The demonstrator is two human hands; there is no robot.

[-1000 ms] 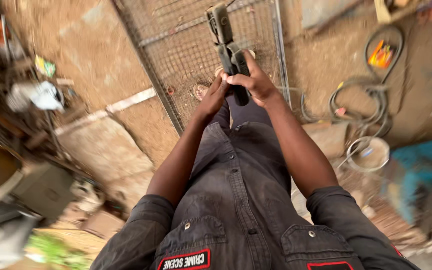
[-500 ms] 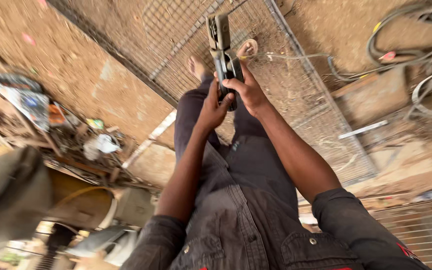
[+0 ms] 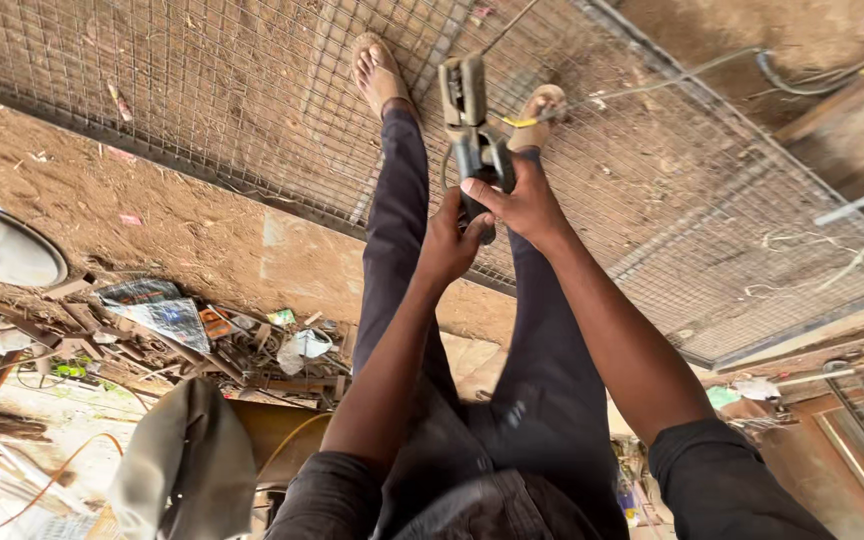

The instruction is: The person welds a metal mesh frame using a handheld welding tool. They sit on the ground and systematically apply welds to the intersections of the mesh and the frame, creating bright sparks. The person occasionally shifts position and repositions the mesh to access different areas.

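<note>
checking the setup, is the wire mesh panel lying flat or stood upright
Lying flat: the grey wire mesh panel rests on the dirt ground, and the person's sandalled feet stand on it.

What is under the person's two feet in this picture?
A wire mesh panel lies under both sandalled feet, with bare earth showing through it. The hands and the clamp tool partly cover one foot.

- outdoor metal/welding workshop, dirt ground [image 3: 192, 220]
- big wire mesh panel [image 3: 252, 90] in steel frame, flat on ground
- scrap metal pile [image 3: 152, 340] w/ litter along edge
- cables [image 3: 812, 75] trailing across yard, orange wire [image 3: 42, 480] nr bottom left
</note>
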